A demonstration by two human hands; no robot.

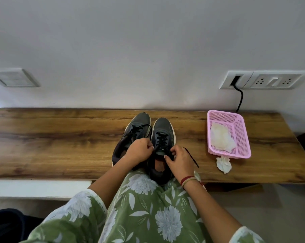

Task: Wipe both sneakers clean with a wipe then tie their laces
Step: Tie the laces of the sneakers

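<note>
**lacewatcher:** why are the two sneakers parked side by side, toes to the wall, heels at the near edge of the wooden table point(60, 137)?

**knotty_k:** I'd say so the tongues face the person and both hands reach the laces without stretching. The left hand point(139, 149) and right hand point(180, 159) sit over the sneaker nearer the basket point(163, 128). Both have their fingers curled in tight, pinching its laces point(163, 137) around the top eyelets. One loose lace end point(192, 157) pokes out past the right hand onto the table.

**lacewatcher:** and the other sneaker point(139, 121)?

**knotty_k:** nobody's holding it, and its laces lie slack across the top. My guess is it's next in line.

**lacewatcher:** what about the wipes?

**knotty_k:** a crumpled wipe point(223, 163) lies on the table just beside the pink basket point(242, 137), and more whitish wipes point(220, 137) sit inside it. It looks dropped out of the way, so I reckon the wiping's finished and the hands are free for knots. Can't tell if a bow exists yet, since the hands hide that spot.
</note>
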